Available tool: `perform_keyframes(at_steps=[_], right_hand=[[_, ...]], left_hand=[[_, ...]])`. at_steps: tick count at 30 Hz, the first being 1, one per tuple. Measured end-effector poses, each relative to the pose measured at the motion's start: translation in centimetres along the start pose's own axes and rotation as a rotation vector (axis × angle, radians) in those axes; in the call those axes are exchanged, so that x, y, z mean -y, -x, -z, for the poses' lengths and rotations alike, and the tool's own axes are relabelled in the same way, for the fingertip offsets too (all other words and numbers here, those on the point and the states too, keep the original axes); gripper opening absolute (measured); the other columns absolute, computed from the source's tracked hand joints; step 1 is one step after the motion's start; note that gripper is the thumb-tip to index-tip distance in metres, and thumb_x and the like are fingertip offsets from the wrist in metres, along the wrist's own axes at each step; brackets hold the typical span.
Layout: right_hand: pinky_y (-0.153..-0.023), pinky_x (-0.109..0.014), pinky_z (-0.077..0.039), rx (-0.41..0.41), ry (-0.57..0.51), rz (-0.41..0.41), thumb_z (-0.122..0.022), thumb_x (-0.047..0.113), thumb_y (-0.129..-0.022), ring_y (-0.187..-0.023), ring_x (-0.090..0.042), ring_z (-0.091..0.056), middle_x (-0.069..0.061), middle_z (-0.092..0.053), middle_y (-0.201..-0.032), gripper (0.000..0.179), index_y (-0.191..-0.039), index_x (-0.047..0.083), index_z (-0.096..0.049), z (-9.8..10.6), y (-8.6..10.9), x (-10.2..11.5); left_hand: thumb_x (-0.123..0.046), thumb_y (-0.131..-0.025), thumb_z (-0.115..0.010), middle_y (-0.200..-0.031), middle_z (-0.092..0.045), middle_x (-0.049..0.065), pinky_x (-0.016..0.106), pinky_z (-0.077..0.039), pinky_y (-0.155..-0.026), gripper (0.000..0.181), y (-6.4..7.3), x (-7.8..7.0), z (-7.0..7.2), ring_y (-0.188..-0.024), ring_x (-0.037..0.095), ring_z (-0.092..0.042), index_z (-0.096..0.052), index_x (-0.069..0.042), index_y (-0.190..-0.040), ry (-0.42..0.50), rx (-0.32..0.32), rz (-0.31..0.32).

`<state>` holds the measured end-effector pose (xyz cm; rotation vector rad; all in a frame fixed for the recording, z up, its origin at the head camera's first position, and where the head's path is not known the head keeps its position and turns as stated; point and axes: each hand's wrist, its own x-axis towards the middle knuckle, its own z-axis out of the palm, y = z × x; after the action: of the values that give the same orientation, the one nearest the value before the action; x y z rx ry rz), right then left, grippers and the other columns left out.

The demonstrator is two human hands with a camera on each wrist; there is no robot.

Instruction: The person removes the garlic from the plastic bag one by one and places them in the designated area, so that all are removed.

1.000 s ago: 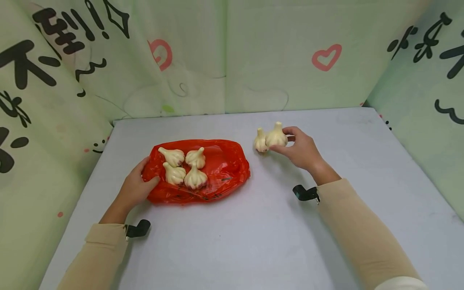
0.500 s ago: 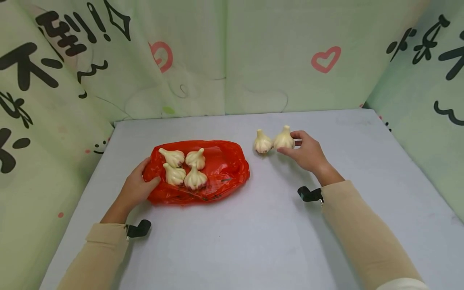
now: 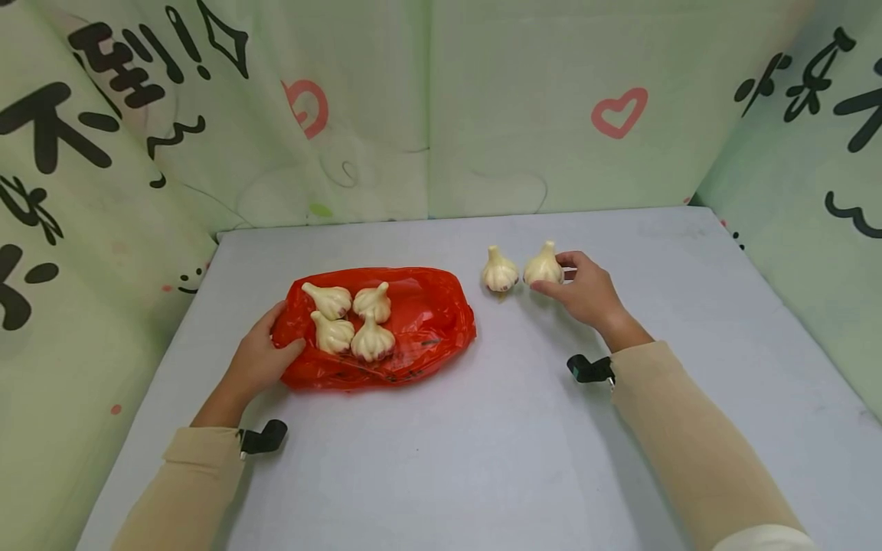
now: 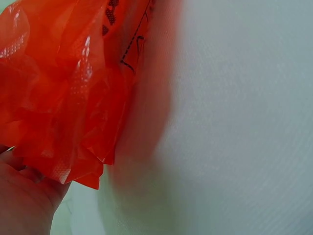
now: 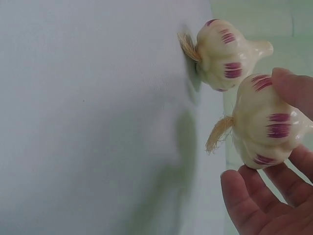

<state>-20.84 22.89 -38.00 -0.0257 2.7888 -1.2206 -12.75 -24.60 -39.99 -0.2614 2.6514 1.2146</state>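
A red plastic bag lies spread on the table, with several garlic bulbs grouped on its left half. My left hand grips the bag's left edge, thumb over the rim; in the left wrist view the crinkled bag hides most of the fingers. To the right of the bag, my right hand holds a garlic bulb between thumb and fingers. The right wrist view shows this bulb with purple streaks and a root tuft, off the table. Just left of it another garlic bulb stands upright.
The white table extends toward me and to the right. Printed green cloth hangs behind the table and along both sides. A small black wrist camera sits at each cuff.
My right hand has moved right and slightly nearer with its garlic bulb, opening a gap to the standing bulb. The left hand and the bag stay in place.
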Motion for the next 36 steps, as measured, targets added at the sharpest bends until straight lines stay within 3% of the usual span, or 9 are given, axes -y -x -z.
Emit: perform_keyframes(at_steps=[10, 23, 36], right_hand=[[-0.094, -0.045, -0.046, 0.0, 0.027, -0.038, -0.075, 0.04, -0.088, -0.123, -0.036, -0.05, -0.022, -0.052, -0.136, 0.075, -0.14, -0.004, -0.044, -0.6, -0.8, -0.6], [-0.093, -0.046, -0.044, -0.01, 0.03, -0.075, -0.074, 0.041, -0.09, -0.118, -0.037, -0.051, -0.024, -0.053, -0.132, 0.075, -0.14, -0.006, -0.043, -1.2, -1.3, -1.1], [-0.1, -0.05, -0.043, 0.009, 0.04, -0.072, -0.065, 0.039, -0.097, -0.125, -0.038, -0.048, -0.025, -0.047, -0.143, 0.073, -0.148, -0.006, -0.036, -1.5, -1.4, -1.3]], left_hand=[[-0.019, -0.096, -0.057, -0.158, -0.025, 0.029, 0.061, -0.045, -0.098, 0.081, -0.1, 0.4, -0.2, -0.136, 0.05, -0.033, -0.011, -0.005, -0.16, -0.021, -0.009, -0.028], [-0.021, -0.096, -0.057, -0.159, -0.023, 0.028, 0.061, -0.045, -0.099, 0.081, -0.1, 0.6, -0.3, -0.137, 0.049, -0.032, -0.01, -0.004, -0.16, -0.019, -0.006, -0.026], [-0.022, -0.096, -0.056, -0.159, -0.023, 0.028, 0.061, -0.044, -0.1, 0.081, -0.1, 0.6, -0.3, -0.138, 0.049, -0.031, -0.011, -0.003, -0.16, -0.034, -0.013, -0.028]])
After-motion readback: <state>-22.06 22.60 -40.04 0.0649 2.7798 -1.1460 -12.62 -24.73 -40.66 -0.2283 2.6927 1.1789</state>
